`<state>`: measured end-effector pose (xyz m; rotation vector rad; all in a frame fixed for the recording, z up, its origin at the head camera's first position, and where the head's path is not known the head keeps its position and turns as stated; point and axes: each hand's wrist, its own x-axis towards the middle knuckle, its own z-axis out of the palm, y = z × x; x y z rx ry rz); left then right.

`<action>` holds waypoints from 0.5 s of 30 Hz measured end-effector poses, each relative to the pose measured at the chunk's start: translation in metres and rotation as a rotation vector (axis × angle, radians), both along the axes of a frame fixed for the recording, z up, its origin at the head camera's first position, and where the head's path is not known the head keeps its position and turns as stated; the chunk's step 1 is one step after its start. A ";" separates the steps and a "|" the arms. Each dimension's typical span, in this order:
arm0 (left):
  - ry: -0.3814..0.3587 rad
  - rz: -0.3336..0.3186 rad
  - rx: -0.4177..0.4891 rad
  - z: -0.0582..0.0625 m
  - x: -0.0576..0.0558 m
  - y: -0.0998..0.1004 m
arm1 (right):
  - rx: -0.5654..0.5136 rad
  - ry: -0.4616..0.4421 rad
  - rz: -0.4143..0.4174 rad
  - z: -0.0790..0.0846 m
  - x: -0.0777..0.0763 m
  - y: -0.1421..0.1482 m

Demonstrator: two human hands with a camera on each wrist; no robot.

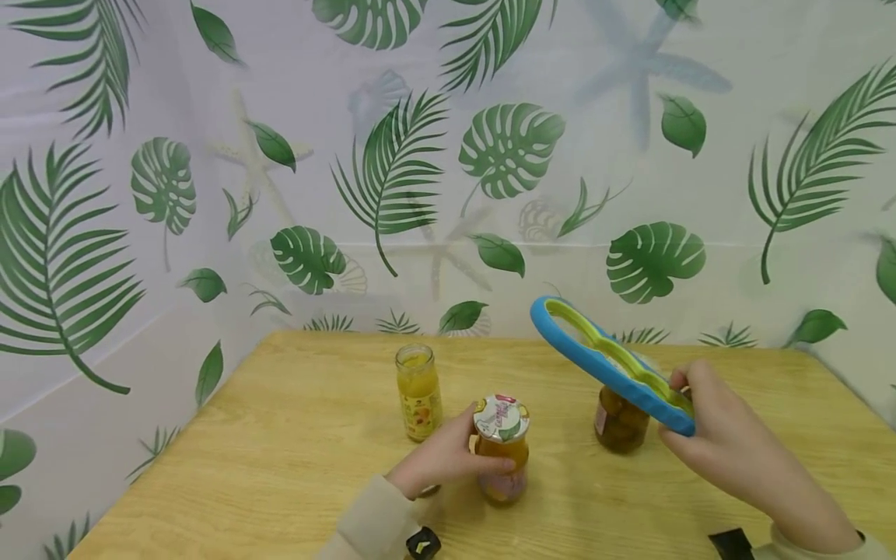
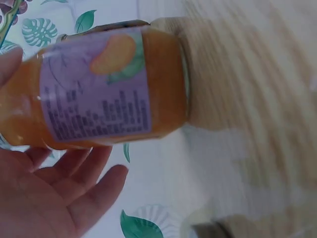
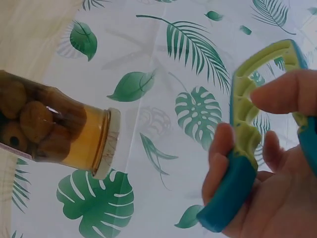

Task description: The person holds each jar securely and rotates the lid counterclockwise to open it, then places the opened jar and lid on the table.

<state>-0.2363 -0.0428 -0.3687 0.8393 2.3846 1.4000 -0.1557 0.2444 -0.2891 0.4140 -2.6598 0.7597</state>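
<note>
My left hand (image 1: 455,455) is round a glass jar of orange fruit (image 1: 502,484), thumb on its near side. The jar stands upright on the table and has a white printed lid (image 1: 501,418). In the left wrist view its purple label (image 2: 96,87) shows a peeled segment and small print. My right hand (image 1: 728,447) grips a blue and green jar opener (image 1: 609,365) by one end, raised above the table and tilted. The opener's stepped green inner edge (image 3: 243,111) faces the thumb in the right wrist view.
An open jar of yellow contents (image 1: 420,397) stands left of the held jar. A jar of dark round fruit (image 1: 621,424) with a pale lid (image 3: 113,144) stands behind the opener. The wooden table (image 1: 294,435) meets a leaf-printed cloth (image 1: 434,288) at the back.
</note>
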 end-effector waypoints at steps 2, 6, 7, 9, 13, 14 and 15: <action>-0.043 -0.035 0.029 0.000 0.000 -0.003 | -0.009 0.044 -0.005 -0.001 0.000 -0.003; -0.113 -0.085 0.084 -0.002 -0.001 -0.005 | -0.016 0.085 -0.001 -0.002 -0.001 -0.009; -0.122 -0.099 0.100 -0.003 -0.001 -0.005 | -0.012 0.082 0.005 -0.003 -0.001 -0.010; -0.134 -0.120 0.123 -0.006 -0.001 -0.004 | 0.013 0.073 0.017 -0.003 -0.003 -0.013; -0.130 -0.112 0.149 -0.009 0.001 -0.002 | 0.098 0.063 0.039 -0.004 -0.005 -0.018; -0.130 -0.093 0.148 -0.009 0.002 -0.002 | 0.119 0.073 0.043 -0.005 -0.006 -0.019; -0.124 -0.071 0.143 -0.009 0.003 -0.002 | 0.134 0.079 0.049 -0.006 -0.006 -0.020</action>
